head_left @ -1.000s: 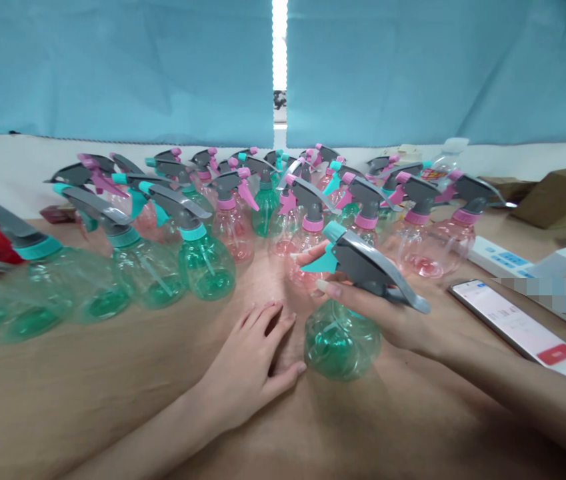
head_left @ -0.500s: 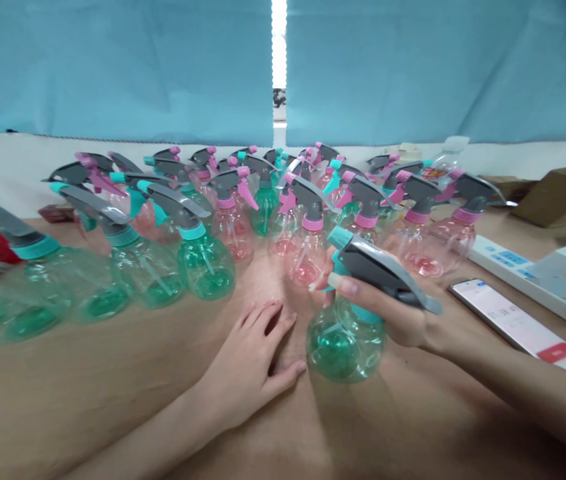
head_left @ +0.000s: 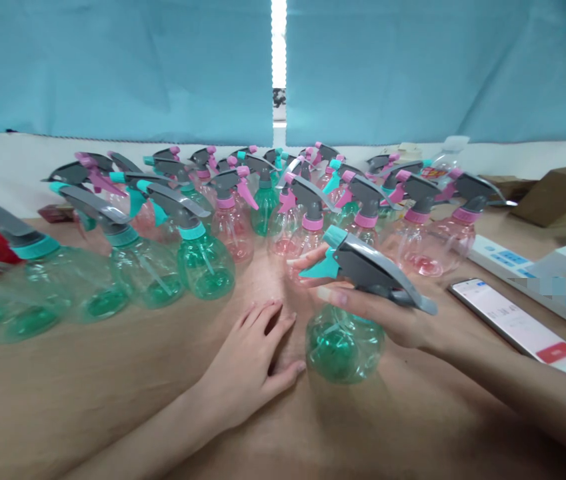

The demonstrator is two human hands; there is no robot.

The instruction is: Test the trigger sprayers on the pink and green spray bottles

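Flat on the tabletop (head_left: 127, 407) lies my left hand (head_left: 245, 367), its fingers loosely spread and nothing in it. Just to its right stands a clear green spray bottle (head_left: 345, 350) with a grey head and a turquoise nozzle, collar and trigger. My right hand (head_left: 395, 319) is wrapped round this bottle's neck, under the grey head. Its thumb lies on the near side, and its other fingers reach past the trigger (head_left: 323, 267), which stands out from the head. The palm and thumb hide the bottle's collar. A little green tint shows through the base.
Several green spray bottles (head_left: 206, 267) stand at the left, with pink ones (head_left: 307, 237) at the centre and right. A phone (head_left: 517, 320) lies right of my right hand, beside a white power strip (head_left: 503, 257). Cardboard (head_left: 557, 193) sits at the back right.
The trigger, formerly pressed in by my right fingers, now sticks forward, and those fingers have stretched outward. The bottle and my left hand stay nearly in place.
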